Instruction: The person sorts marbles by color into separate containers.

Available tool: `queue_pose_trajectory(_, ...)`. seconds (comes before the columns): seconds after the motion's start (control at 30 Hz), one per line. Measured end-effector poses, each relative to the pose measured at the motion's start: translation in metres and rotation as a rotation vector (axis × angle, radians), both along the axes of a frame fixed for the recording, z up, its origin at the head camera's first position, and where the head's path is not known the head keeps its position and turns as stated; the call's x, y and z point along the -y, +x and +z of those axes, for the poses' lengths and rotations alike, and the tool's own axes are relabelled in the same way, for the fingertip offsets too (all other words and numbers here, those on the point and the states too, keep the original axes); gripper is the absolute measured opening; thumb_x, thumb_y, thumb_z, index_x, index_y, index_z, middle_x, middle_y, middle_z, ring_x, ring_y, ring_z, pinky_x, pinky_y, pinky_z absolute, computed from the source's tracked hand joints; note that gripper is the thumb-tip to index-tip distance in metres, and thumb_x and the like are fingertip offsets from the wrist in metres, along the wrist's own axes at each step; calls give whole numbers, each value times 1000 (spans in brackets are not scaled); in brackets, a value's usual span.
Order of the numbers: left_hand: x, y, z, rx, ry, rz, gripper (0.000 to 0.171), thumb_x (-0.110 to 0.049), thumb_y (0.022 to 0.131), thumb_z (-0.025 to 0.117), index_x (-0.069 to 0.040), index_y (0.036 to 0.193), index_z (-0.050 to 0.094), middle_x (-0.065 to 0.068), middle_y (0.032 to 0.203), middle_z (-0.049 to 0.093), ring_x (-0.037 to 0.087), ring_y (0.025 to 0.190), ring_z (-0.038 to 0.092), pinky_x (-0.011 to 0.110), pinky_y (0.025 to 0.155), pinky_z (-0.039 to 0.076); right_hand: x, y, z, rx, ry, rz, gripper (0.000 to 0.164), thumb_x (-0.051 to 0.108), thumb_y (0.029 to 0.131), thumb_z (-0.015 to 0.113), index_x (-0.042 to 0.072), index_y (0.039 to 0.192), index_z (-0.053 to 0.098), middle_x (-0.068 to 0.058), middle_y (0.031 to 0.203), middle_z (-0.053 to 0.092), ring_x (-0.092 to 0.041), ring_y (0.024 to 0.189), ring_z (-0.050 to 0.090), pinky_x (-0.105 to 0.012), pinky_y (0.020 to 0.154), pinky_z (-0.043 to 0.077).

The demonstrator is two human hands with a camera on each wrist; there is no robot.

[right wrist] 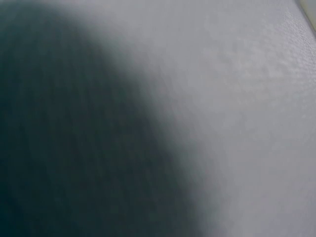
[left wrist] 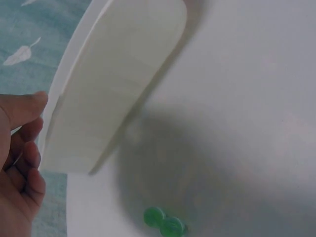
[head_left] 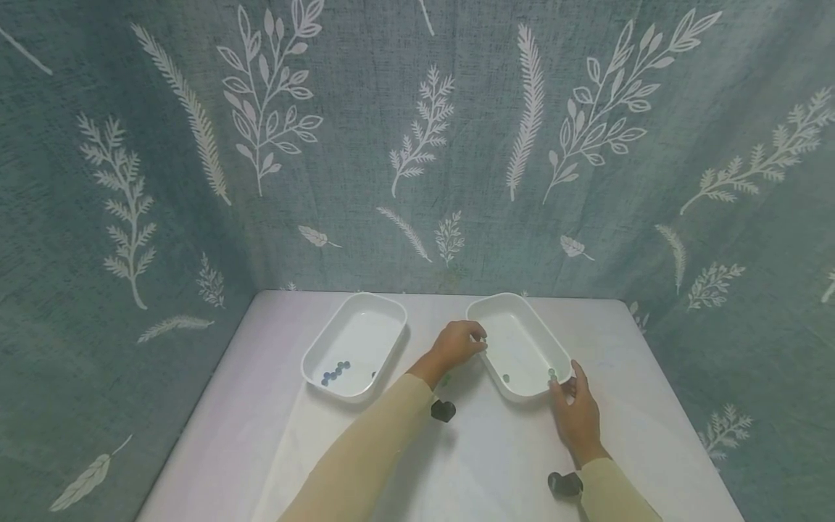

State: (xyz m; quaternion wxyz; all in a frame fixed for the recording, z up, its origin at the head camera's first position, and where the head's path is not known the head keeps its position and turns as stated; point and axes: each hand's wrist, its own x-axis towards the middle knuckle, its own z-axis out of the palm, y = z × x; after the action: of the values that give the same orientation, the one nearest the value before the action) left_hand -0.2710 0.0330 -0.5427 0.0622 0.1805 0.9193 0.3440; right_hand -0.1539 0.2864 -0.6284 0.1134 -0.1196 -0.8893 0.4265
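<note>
My left hand [head_left: 454, 342] pinches the left rim of the right-hand white tray [head_left: 518, 341], thumb and fingertips at the edge. In the left wrist view, the fingers curl at the rim beside the tray's pale outer wall [left wrist: 113, 89]. At the tray's front right corner, my right hand [head_left: 579, 417] grips the rim with the thumb on the inner side and the fingers outside. A small green bead [head_left: 551, 373] lies by that thumb, and another bead [head_left: 505, 378] lies near the front left corner. The right wrist view is dark and blurred, with no hand visible.
A second white tray [head_left: 362, 337] stands to the left, holding several blue beads [head_left: 335, 375] and one dark bead [head_left: 374, 374]. Two green beads [left wrist: 163, 224] lie on the white table beneath my left forearm. Leaf-patterned cloth [head_left: 424, 239] encloses the table's back and sides.
</note>
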Motion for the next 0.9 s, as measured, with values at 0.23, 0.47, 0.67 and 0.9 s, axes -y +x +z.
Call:
queue_pose_trajectory(0.23, -1, 0, -1, 8, -8, 1, 16, -23, 88, 72, -17, 103, 72, -7, 90, 65, 11, 84, 59, 27, 74, 50, 0, 0, 0, 25, 4, -10, 74, 52, 98, 46, 23, 157, 12, -22, 147, 41, -43, 136, 34, -62, 109, 25)
queue_pose_trajectory(0.47, -1, 1, -2, 16, -13, 11, 17, -24, 88, 72, -16, 103, 72, -6, 92, 66, 12, 86, 60, 30, 78, 51, 0, 0, -1, 23, 0, -11, 74, 50, 99, 46, 22, 157, 12, -23, 146, 41, -44, 135, 34, -63, 108, 25)
queue_pose_trajectory(0.67, -1, 0, -3, 40, 1, 33, 17, -26, 89, 71, -17, 104, 72, -7, 90, 64, 11, 85, 58, 28, 75, 50, 0, 0, 0, 17, -5, -8, 73, 50, 99, 47, 23, 157, 12, -23, 145, 43, -44, 134, 36, -63, 107, 26)
queue_pose_trajectory(0.9, -2, -2, -5, 38, 14, 50, 18, -27, 89, 71, -16, 103, 72, -6, 89, 64, 12, 82, 57, 29, 73, 50, 0, 0, -2, 4, -5, -6, 74, 51, 98, 47, 22, 157, 13, -23, 145, 43, -44, 134, 37, -63, 107, 26)
